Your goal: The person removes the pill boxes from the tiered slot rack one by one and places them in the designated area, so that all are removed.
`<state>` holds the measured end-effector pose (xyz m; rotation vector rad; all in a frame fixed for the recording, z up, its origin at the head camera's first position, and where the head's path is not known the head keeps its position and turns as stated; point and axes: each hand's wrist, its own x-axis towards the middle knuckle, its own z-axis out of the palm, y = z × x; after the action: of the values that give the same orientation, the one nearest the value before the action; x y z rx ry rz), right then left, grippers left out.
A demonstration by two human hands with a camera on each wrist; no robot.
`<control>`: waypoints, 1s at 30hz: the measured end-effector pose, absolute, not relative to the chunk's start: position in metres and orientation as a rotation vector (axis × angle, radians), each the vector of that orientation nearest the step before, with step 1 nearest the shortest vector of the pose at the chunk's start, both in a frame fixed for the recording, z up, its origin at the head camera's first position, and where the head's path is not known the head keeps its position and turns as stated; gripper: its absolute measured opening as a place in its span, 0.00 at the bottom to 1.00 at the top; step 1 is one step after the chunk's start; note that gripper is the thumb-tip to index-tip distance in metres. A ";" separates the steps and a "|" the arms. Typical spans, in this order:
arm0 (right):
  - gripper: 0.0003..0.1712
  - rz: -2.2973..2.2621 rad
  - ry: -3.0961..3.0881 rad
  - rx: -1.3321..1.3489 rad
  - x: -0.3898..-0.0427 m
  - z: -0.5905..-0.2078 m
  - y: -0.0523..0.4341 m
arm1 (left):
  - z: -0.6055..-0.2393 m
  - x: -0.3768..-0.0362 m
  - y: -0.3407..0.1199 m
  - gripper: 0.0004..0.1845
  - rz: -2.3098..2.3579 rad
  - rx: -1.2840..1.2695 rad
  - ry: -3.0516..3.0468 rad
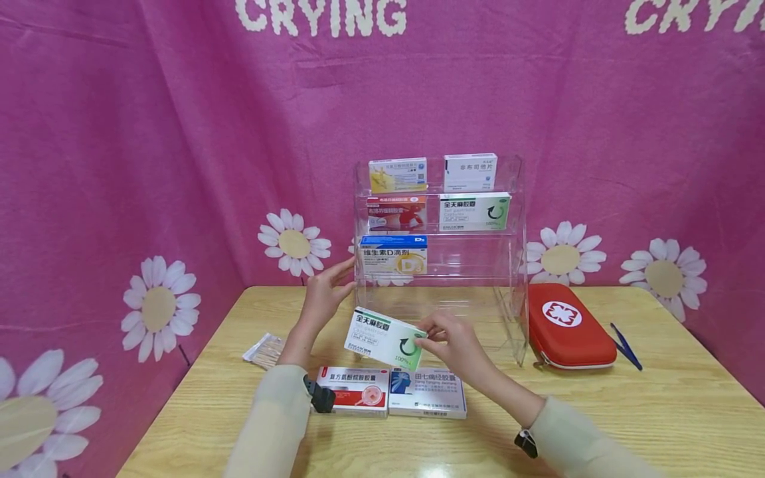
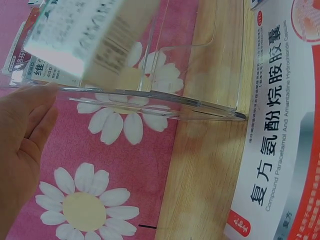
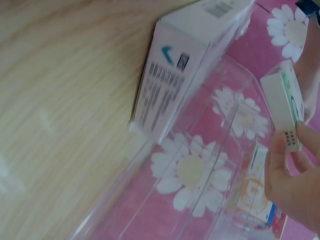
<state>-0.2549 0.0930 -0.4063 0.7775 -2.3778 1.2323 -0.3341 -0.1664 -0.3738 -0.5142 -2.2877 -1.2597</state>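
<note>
My right hand [image 1: 452,342] pinches the green-and-white box [image 1: 384,338] above the table [image 1: 657,398]; my left hand [image 1: 323,292], fingers spread, touches the clear rack [image 1: 518,265].

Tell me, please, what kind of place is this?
Probably a staged home or studio tabletop, set up like a small pharmacy: a clear rack of medicine boxes, a red first-aid pouch, and a pink daisy backdrop behind a wooden table.

Eight medicine boxes [image 1: 385,338], one rack [image 1: 514,265], one red pouch [image 1: 566,326].
</note>
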 end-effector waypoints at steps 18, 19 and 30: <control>0.08 1.304 -2.519 0.927 -0.242 -0.421 0.065 | -0.374 -0.334 -0.167 0.26 -1.205 -0.514 -2.304; 0.08 1.301 -2.528 0.933 -0.241 -0.421 0.064 | -0.374 -0.334 -0.167 0.26 -1.205 -0.515 -2.305; 0.07 1.338 -2.549 1.035 -0.231 -0.424 0.054 | -0.371 -0.333 -0.166 0.25 -1.205 -0.527 -2.310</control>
<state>-0.2314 0.0540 -0.4236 1.0354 -2.5490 1.3375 -0.3330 -0.1664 -0.3710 -0.5274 -2.3101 -1.2048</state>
